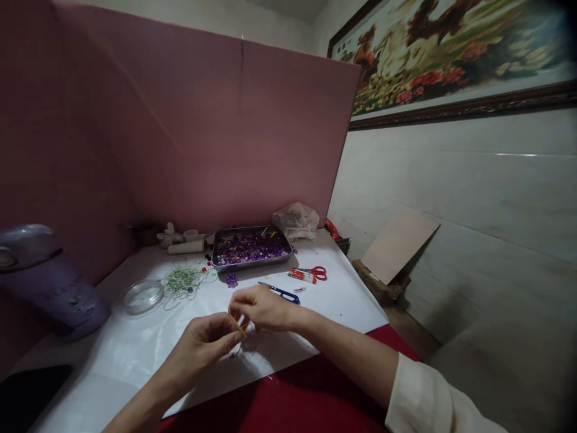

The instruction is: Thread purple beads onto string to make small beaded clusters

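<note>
My left hand (205, 344) and my right hand (261, 308) meet over the white sheet (135, 343) near the table's front. Both are pinched shut around a small thin item between the fingertips, yellowish with a white bit; I cannot make out what it is. Just beyond my right hand lie blue thread snips (283, 293). A metal tray (250, 246) filled with purple beads stands further back. A single purple bead piece (231, 280) lies in front of the tray.
Red-handled scissors (318, 272) and a small red-white lighter (301, 276) lie right of the tray. A tangle of greenish wire (183, 281) and a clear round lid (143, 295) sit at left. A purple appliance (49, 279) stands far left. Pink board behind; red cloth (288, 397) in front.
</note>
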Action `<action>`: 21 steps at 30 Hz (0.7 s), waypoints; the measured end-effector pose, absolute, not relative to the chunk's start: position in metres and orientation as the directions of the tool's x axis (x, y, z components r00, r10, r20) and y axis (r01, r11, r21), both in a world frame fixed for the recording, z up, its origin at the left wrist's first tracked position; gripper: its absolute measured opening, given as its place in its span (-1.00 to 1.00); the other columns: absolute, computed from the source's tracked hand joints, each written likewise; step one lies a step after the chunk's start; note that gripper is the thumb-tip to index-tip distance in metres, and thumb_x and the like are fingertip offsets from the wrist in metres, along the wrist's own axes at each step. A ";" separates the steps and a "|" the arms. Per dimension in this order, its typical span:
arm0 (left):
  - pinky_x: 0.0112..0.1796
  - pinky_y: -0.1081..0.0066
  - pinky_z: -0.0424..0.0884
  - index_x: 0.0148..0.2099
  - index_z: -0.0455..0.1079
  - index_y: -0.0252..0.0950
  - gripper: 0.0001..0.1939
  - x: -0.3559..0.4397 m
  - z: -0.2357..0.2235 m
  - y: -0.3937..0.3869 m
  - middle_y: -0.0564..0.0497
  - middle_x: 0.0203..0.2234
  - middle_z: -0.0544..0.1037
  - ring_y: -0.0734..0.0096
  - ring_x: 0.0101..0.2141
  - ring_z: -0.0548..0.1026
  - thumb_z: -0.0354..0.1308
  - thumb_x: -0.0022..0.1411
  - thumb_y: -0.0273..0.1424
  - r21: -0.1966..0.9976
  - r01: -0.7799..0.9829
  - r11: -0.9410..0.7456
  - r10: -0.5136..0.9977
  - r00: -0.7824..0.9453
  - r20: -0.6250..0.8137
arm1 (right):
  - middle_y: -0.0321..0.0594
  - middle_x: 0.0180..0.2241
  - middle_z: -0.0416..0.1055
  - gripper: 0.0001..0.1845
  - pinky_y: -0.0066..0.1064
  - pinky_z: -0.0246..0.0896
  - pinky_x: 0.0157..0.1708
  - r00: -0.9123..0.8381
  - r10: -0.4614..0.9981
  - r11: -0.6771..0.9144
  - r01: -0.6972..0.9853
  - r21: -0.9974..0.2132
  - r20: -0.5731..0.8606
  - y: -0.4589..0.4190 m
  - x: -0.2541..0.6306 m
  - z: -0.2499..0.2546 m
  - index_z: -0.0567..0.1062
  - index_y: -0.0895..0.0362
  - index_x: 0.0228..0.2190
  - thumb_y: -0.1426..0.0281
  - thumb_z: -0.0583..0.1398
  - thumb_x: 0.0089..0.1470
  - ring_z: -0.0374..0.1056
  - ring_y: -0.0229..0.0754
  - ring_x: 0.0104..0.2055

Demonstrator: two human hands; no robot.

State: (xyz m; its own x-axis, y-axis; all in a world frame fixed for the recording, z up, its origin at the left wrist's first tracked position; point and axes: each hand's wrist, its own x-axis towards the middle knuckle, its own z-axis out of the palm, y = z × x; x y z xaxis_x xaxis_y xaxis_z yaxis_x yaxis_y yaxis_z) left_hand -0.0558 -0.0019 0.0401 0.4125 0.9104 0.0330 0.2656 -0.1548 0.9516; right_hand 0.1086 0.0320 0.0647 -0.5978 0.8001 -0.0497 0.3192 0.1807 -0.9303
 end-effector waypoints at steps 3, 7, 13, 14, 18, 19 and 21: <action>-0.51 0.49 0.20 -0.53 0.42 -0.30 -0.77 -0.058 0.041 0.002 0.07 -0.64 0.46 0.44 -0.56 0.32 0.22 0.01 -0.24 0.955 0.253 -0.153 0.947 0.314 0.068 | -0.45 -0.69 0.31 -0.81 -0.64 0.00 -0.72 -0.661 0.729 0.026 0.285 -0.958 -0.177 0.034 0.105 0.040 0.27 0.16 -0.47 0.54 -0.03 0.15 0.21 -0.43 -0.78; -0.52 0.48 0.22 -0.55 0.44 -0.30 -0.77 -0.059 0.038 0.004 0.05 -0.65 0.47 0.42 -0.57 0.34 0.26 -0.04 -0.24 0.942 0.289 -0.172 0.964 0.245 0.101 | -0.44 -0.71 0.38 -0.82 -0.64 -0.15 -0.77 -0.684 0.694 -0.083 0.233 -0.969 -0.224 0.030 0.117 0.036 0.30 0.17 -0.42 0.51 -0.04 0.17 0.13 -0.45 -0.85; -0.45 0.44 0.31 -0.51 0.49 -0.27 -0.83 -0.058 0.035 0.003 0.01 -0.59 0.54 0.34 -0.51 0.42 0.25 -0.03 -0.27 0.939 0.272 -0.211 0.960 0.237 0.147 | -0.43 -0.69 0.39 -0.80 -0.62 -0.12 -0.76 -0.661 0.715 -0.072 0.253 -0.965 -0.227 0.027 0.120 0.039 0.32 0.17 -0.42 0.51 -0.05 0.17 0.19 -0.43 -0.83; -0.45 0.45 0.31 -0.50 0.50 -0.27 -0.83 -0.058 0.035 0.003 0.01 -0.58 0.54 0.34 -0.51 0.42 0.25 -0.02 -0.27 0.933 0.280 -0.225 0.958 0.239 0.159 | -0.41 -0.66 0.40 -0.78 -0.61 -0.06 -0.75 -0.634 0.745 -0.020 0.287 -0.958 -0.206 0.026 0.119 0.040 0.33 0.18 -0.43 0.52 -0.06 0.16 0.20 -0.43 -0.81; -0.45 0.45 0.30 -0.46 0.50 -0.25 -0.86 -0.058 0.030 0.004 0.01 -0.57 0.54 0.33 -0.50 0.42 0.22 0.03 -0.30 0.882 0.353 -0.314 0.939 0.252 0.234 | -0.24 -0.40 0.49 -0.78 -0.52 0.21 -0.48 -0.509 0.859 0.323 0.453 -0.831 0.057 0.021 0.123 0.050 0.43 0.19 -0.46 0.51 0.02 0.13 0.42 -0.32 -0.50; -0.44 0.45 0.30 -0.45 0.50 -0.24 -0.88 -0.058 0.029 0.004 0.01 -0.57 0.54 0.34 -0.50 0.42 0.21 0.05 -0.32 0.851 0.386 -0.357 0.928 0.254 0.274 | -0.21 -0.30 0.49 -0.81 -0.49 0.22 -0.37 -0.494 0.856 0.412 0.477 -0.776 0.150 0.020 0.125 0.055 0.46 0.18 -0.45 0.51 0.06 0.11 0.44 -0.26 -0.35; -0.45 0.46 0.28 -0.44 0.49 -0.22 -0.90 -0.059 0.027 0.003 0.03 -0.57 0.52 0.36 -0.51 0.42 0.18 0.09 -0.36 0.761 0.461 -0.457 0.889 0.265 0.374 | -0.21 -0.17 0.46 -0.85 -0.45 0.19 -0.21 -0.512 0.792 0.592 0.506 -0.628 0.334 0.018 0.129 0.065 0.50 0.15 -0.41 0.51 0.12 0.08 0.38 -0.22 -0.16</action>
State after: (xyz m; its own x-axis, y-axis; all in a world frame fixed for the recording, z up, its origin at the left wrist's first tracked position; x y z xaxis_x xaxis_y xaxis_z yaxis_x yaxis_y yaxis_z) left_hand -0.0585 0.0030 0.0272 0.2655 0.8888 0.3736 0.4607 -0.4574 0.7606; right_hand 0.1288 0.0178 0.0645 -0.5119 0.7916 0.3336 0.5061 0.5917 -0.6275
